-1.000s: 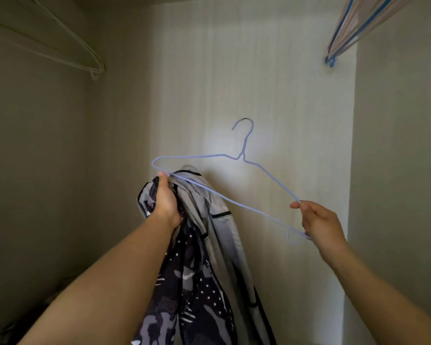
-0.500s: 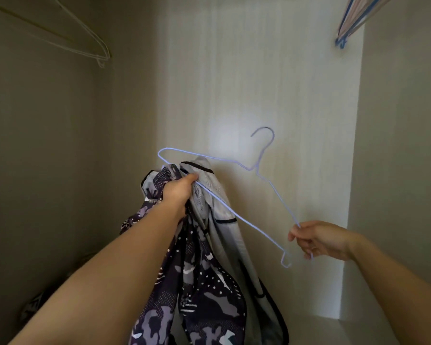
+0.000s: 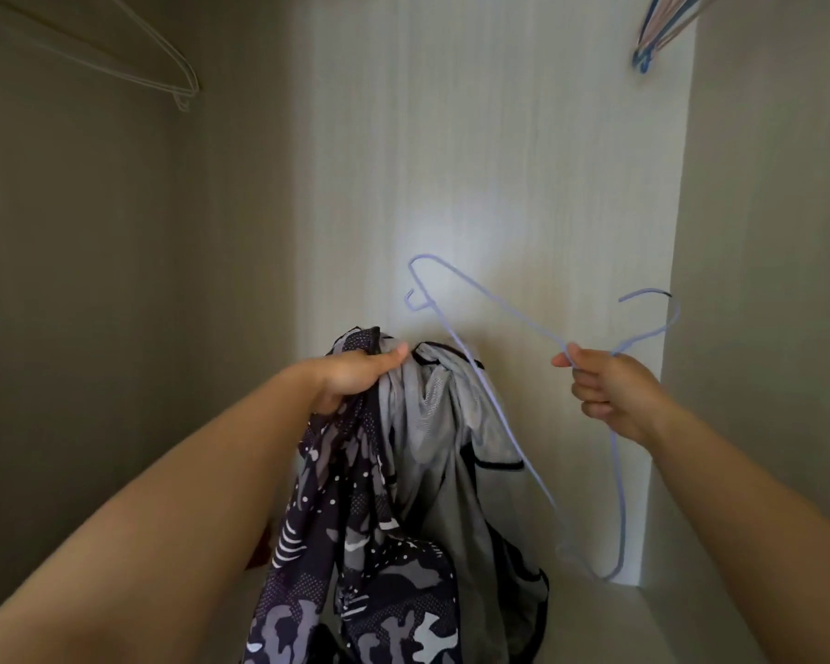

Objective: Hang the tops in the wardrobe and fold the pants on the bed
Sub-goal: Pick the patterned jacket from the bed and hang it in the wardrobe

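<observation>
Inside the wardrobe, my left hand (image 3: 355,376) grips the bunched top edge of a sleeveless top (image 3: 422,472), grey mesh with black trim on one side and a dark camouflage print on the other. The top hangs down from that hand. My right hand (image 3: 609,390) is closed around the neck of a pale blue wire hanger (image 3: 504,419), just below its hook. The hanger is tipped on its side: its hook points right, one shoulder end points up-left, the other hangs low. One wire runs down across the grey fabric.
The pale back panel of the wardrobe (image 3: 499,160) is straight ahead, with darker side walls to left and right. White wire hangers (image 3: 164,74) hang at the top left. Blue and pink hangers (image 3: 652,35) hang at the top right. The wardrobe floor shows at the lower right.
My right hand slid from the hanger's shoulder end to its neck and rose. The hanger turned clockwise, its hook swinging right. My left hand kept the top and no longer touches the hanger.
</observation>
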The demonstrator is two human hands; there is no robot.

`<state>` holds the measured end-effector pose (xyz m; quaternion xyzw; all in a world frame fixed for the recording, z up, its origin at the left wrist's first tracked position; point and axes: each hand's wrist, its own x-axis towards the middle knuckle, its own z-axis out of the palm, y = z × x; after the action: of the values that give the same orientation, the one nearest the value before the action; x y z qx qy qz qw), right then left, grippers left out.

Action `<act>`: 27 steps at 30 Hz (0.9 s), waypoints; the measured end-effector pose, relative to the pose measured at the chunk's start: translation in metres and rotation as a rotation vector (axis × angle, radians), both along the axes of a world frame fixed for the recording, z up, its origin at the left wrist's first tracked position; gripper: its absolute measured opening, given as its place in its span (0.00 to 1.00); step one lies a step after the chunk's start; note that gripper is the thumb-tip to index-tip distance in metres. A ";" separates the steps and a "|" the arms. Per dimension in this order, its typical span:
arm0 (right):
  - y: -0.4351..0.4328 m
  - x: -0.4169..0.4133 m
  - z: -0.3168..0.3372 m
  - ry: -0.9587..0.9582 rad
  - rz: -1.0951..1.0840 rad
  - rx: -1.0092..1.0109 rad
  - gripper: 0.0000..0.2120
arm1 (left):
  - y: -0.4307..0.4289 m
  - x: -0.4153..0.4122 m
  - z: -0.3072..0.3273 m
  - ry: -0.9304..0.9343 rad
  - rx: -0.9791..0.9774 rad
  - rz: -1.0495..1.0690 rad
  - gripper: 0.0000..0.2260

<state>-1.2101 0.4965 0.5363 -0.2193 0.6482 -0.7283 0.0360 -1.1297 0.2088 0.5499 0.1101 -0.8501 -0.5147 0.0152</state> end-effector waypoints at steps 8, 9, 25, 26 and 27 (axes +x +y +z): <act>0.019 -0.005 -0.011 0.088 0.005 0.462 0.13 | 0.003 -0.003 0.005 0.326 -0.535 0.333 0.28; 0.016 -0.004 -0.012 0.101 -0.016 0.513 0.13 | 0.002 -0.005 0.006 0.366 -0.457 0.333 0.26; -0.012 -0.001 -0.025 0.139 -0.054 0.655 0.14 | 0.010 0.003 0.003 0.445 0.529 0.118 0.22; -0.014 -0.002 -0.025 0.111 -0.026 0.622 0.13 | 0.009 0.005 0.004 0.452 0.534 0.120 0.23; -0.015 -0.002 -0.025 0.103 -0.011 0.602 0.13 | 0.007 0.007 0.004 0.456 0.535 0.125 0.23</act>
<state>-1.2125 0.4816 0.5110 -0.2321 0.8369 -0.4917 0.0624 -1.1225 0.2158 0.5543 0.0442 -0.6516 -0.7285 0.2068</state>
